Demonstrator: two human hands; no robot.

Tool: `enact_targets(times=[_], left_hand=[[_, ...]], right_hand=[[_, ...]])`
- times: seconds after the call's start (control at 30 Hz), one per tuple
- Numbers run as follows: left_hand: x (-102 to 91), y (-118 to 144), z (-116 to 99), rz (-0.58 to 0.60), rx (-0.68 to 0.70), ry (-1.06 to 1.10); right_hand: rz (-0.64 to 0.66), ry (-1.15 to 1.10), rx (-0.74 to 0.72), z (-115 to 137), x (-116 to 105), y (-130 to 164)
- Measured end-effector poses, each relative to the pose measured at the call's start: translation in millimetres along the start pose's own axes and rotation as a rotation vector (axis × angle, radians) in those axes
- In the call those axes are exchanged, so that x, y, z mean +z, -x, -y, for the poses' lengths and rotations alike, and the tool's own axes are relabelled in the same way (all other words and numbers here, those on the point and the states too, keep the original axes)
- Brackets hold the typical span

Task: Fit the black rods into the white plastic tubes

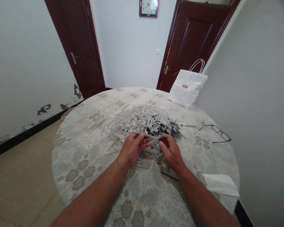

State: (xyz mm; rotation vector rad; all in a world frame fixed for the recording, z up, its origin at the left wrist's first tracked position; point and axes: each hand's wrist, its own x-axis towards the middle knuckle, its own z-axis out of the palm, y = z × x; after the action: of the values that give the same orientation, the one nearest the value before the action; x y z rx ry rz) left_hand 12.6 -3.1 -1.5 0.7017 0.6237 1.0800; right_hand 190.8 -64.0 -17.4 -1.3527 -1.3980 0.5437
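My left hand (132, 148) and right hand (170, 152) pinch the two ends of one slim pale grey plastic tube (149, 136), fingertips closed on it, just above the near edge of a heap of matching grey tubes and thin black rods (144, 123) on the round floral-clothed table (85, 151).
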Motion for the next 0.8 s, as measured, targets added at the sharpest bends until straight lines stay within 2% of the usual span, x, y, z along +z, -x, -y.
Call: enact_targets(times=[0.2,0.43,0.63,0.8], left_hand=[[0.3,1.7,2.1,0.021,-0.015,-0.018],[1.4,3.0,1.7,0.009,0.007,-0.044],[0.0,2.1,4.6,0.032,0.008,-0.073],[-0.2,1.4,0.8,0.007,0.038,-0.039]], right_hand=[[0.084,0.056,0.021,-1.5,-0.1,-1.2],[0.01,0.009,-0.004,-0.2,-1.0,-0.2],[0.011,0.045,0.051,0.2,-2.7,-1.3],[0.005,0.052,-0.03,0.7,-4.7,-0.7]])
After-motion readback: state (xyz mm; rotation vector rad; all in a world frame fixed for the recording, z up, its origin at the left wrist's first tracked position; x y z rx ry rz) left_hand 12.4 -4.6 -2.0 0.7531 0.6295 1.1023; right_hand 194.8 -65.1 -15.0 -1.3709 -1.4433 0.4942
